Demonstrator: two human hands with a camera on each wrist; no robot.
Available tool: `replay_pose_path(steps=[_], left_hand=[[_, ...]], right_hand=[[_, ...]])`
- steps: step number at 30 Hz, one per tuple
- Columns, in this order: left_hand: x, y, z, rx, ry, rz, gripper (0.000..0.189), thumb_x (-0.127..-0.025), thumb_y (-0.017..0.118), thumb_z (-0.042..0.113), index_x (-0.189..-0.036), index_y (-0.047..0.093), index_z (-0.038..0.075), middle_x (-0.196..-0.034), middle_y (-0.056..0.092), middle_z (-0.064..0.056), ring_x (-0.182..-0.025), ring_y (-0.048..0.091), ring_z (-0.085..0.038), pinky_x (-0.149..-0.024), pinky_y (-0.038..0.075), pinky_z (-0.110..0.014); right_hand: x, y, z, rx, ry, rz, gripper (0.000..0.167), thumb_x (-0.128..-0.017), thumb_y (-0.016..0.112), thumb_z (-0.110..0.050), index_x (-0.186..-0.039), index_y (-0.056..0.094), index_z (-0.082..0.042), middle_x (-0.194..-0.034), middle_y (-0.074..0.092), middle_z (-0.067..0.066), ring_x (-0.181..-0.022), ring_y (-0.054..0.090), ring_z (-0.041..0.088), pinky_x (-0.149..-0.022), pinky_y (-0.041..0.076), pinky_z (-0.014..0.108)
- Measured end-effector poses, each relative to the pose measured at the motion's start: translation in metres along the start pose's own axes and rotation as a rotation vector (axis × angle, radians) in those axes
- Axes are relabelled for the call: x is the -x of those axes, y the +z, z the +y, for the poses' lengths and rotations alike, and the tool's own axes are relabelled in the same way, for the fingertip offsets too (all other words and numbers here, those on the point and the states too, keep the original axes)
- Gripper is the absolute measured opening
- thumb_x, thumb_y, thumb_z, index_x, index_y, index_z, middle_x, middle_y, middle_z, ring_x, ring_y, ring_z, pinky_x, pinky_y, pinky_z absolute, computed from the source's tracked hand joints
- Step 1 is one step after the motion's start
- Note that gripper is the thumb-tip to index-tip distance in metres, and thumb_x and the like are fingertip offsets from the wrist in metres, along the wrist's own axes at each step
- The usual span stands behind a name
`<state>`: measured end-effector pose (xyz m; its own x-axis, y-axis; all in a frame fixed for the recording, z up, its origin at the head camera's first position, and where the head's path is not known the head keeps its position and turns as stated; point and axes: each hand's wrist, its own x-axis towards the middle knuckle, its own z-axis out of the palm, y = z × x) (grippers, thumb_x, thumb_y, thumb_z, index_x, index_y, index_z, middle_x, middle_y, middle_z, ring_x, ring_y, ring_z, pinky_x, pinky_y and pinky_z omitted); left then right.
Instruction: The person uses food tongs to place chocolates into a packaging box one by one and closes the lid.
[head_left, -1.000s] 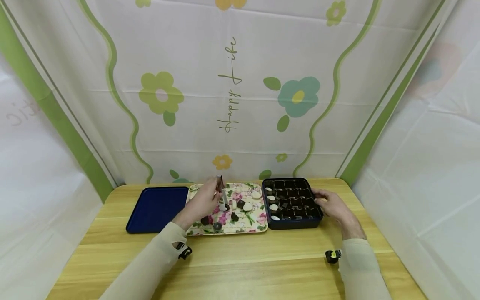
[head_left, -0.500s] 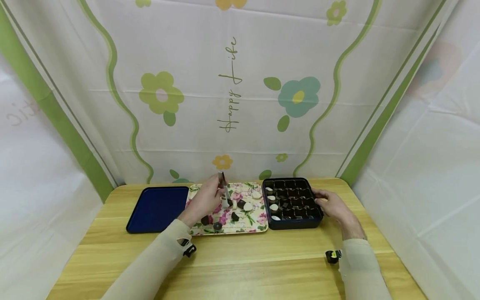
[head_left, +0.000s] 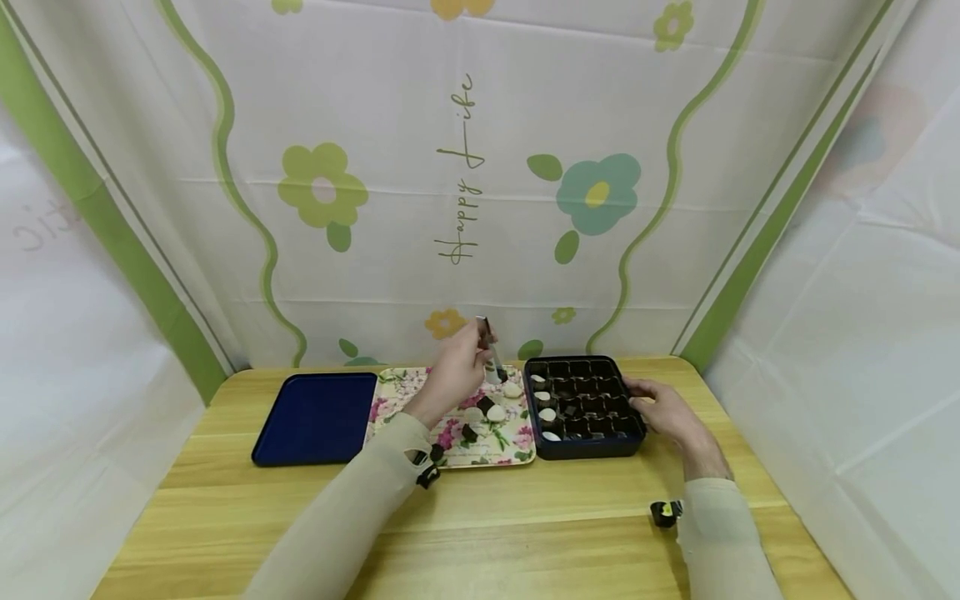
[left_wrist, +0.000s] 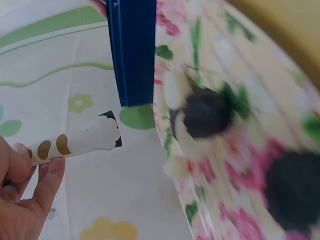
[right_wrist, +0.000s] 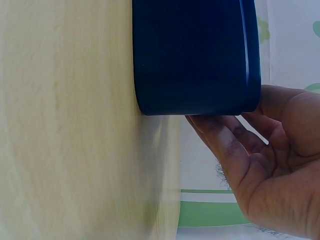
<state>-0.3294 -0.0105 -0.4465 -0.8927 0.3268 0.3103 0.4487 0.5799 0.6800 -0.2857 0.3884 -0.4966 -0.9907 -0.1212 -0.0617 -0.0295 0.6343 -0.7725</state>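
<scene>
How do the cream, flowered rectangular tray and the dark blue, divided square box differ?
The cream flowered tray is shallow; the dark blue divided box is deeper. Black pieces and white pieces lie scattered on the tray, while the box shows white ones in its left column. The right hand touches the box, not the tray. Both rest on the wooden table.

Wood-grain table; smooth box; creased cloth.

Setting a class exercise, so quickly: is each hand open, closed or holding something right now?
Left hand: holding white tongs, a dark piece at their tips.
Right hand: holding the side of the dark blue box.
</scene>
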Motion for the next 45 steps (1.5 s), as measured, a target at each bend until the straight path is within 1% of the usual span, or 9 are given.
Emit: replay_pose_path(steps=[7,10,16,20,26,31,33,37,45], left_hand=[[-0.023,0.023,0.018,0.076,-0.003,0.012,0.020,-0.122,0.056,0.001,-0.140,0.062,0.006,-0.147,0.071,-0.018,-0.133,0.073,-0.031,-0.102,0.069,-0.038],[-0.031,0.036,0.025,0.103,-0.010,0.010,0.023,-0.121,0.055,-0.001,-0.142,0.062,0.006,-0.150,0.070,-0.017,-0.136,0.073,-0.030,-0.103,0.069,-0.038],[-0.043,0.063,0.036,0.105,-0.005,0.017,0.022,-0.123,0.055,0.002,-0.142,0.063,0.010,-0.148,0.071,-0.008,-0.133,0.074,-0.026,-0.099,0.067,-0.034],[-0.049,0.081,0.039,0.119,-0.005,0.017,0.013,-0.124,0.055,0.005,-0.133,0.062,0.012,-0.149,0.071,-0.007,-0.134,0.074,-0.026,-0.095,0.063,-0.034],[-0.056,0.097,0.041,0.123,-0.013,0.017,0.006,-0.124,0.055,0.005,-0.123,0.056,0.011,-0.151,0.070,-0.008,-0.140,0.073,-0.027,-0.090,0.058,-0.033],[-0.058,0.100,0.037,0.131,-0.035,0.011,0.006,-0.125,0.054,0.008,-0.119,0.052,0.010,-0.155,0.069,-0.006,-0.143,0.072,-0.027,-0.090,0.055,-0.036],[-0.058,0.100,0.036,0.141,-0.036,0.001,0.002,-0.125,0.053,0.010,-0.124,0.055,0.011,-0.159,0.068,-0.006,-0.146,0.071,-0.028,-0.095,0.059,-0.037],[-0.057,0.096,0.032,0.161,-0.029,-0.021,0.010,-0.127,0.051,0.014,-0.135,0.057,0.013,-0.164,0.064,-0.004,-0.149,0.069,-0.027,-0.106,0.063,-0.040],[-0.046,0.073,0.026,0.157,-0.026,-0.053,0.026,-0.127,0.049,0.016,-0.152,0.056,0.010,-0.165,0.063,-0.007,-0.151,0.068,-0.028,-0.108,0.065,-0.038]], right_hand=[[-0.001,0.000,0.001,0.000,-0.016,0.002,0.053,-0.122,0.054,-0.002,-0.173,0.046,0.009,-0.169,0.047,0.051,-0.049,0.037,0.005,-0.051,0.042,0.024],[-0.001,0.000,0.001,-0.006,-0.019,0.006,0.053,-0.122,0.054,-0.002,-0.173,0.046,0.009,-0.170,0.047,0.051,-0.048,0.036,0.005,-0.051,0.042,0.024],[0.000,0.000,0.002,-0.007,-0.011,0.007,0.053,-0.122,0.053,-0.002,-0.173,0.046,0.009,-0.170,0.048,0.050,-0.050,0.037,0.004,-0.053,0.043,0.024],[0.000,0.000,0.002,-0.005,0.002,0.001,0.054,-0.122,0.054,-0.002,-0.174,0.045,0.009,-0.172,0.046,0.049,-0.050,0.037,0.005,-0.052,0.043,0.024],[0.000,0.000,0.000,-0.022,0.004,-0.010,0.054,-0.122,0.054,-0.002,-0.175,0.044,0.008,-0.172,0.045,0.049,-0.050,0.037,0.005,-0.052,0.043,0.025],[0.000,-0.001,0.000,-0.016,-0.005,-0.012,0.054,-0.123,0.053,-0.003,-0.175,0.044,0.008,-0.172,0.044,0.050,-0.049,0.036,0.005,-0.051,0.043,0.025],[0.000,-0.001,0.000,-0.018,-0.004,-0.010,0.054,-0.122,0.054,-0.002,-0.175,0.045,0.008,-0.172,0.044,0.050,-0.049,0.037,0.005,-0.052,0.043,0.025],[-0.002,-0.001,0.001,-0.014,-0.006,-0.007,0.054,-0.122,0.053,-0.001,-0.174,0.045,0.009,-0.171,0.045,0.051,-0.051,0.037,0.005,-0.052,0.042,0.024],[0.000,-0.001,0.002,-0.005,-0.024,-0.005,0.053,-0.122,0.053,-0.002,-0.173,0.046,0.011,-0.169,0.046,0.052,-0.049,0.037,0.005,-0.051,0.043,0.025]])
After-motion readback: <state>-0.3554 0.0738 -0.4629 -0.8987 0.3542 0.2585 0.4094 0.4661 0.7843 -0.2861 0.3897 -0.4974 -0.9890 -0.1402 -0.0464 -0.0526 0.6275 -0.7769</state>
